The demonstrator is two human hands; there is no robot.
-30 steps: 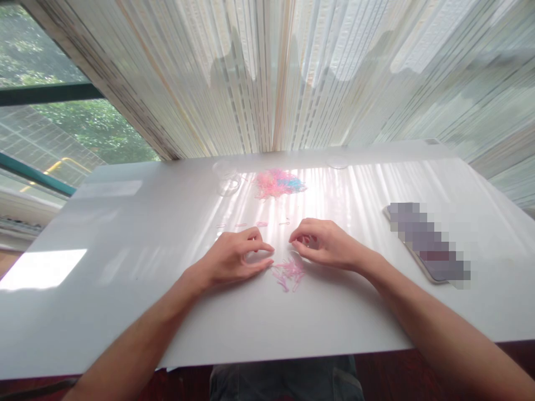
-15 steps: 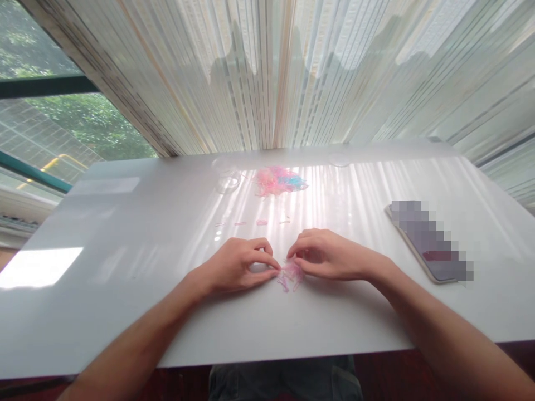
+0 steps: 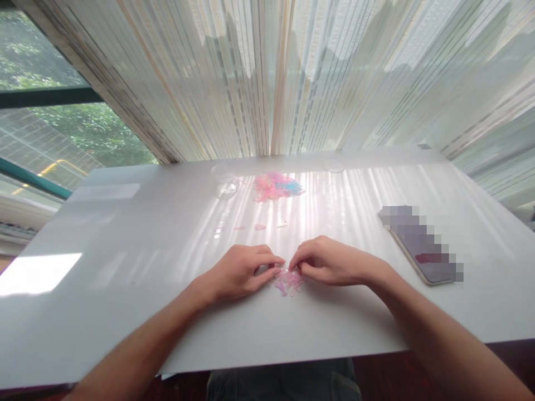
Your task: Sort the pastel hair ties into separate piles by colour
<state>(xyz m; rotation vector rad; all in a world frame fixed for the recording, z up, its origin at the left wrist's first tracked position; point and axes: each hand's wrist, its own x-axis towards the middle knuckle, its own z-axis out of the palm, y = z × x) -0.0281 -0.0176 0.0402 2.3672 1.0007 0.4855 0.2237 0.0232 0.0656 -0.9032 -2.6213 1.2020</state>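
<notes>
A small loose pile of pink and purple rubber bands (image 3: pixel 286 285) lies on the white table near its front. From the left, my left hand (image 3: pixel 246 270) reaches to the pile's upper edge, thumb and forefinger apart with nothing visible between them. My right hand (image 3: pixel 330 260) is at the opposite side, fingers curled down and their tips touching the bands; a gap shows between thumb and forefinger. Beyond my hands runs a row of sorted bits: a pink band (image 3: pixel 239 228), a small pink clump (image 3: pixel 259 227) and a pale band (image 3: pixel 282 226), with a faint one at the left end.
Farther back sits a larger heap of pink, orange and blue bands (image 3: pixel 278 186). Left of it stands a clear round container (image 3: pixel 227 188); a clear lid-like disc (image 3: pixel 334 167) lies to the right. A phone (image 3: pixel 422 245), partly blurred, rests at right. Striped curtains (image 3: pixel 271 83) hang behind the table.
Both hands have come down toward me to the near pile. In the last half second the left fingertips have parted and the right fingers have shifted slightly within the bands.
</notes>
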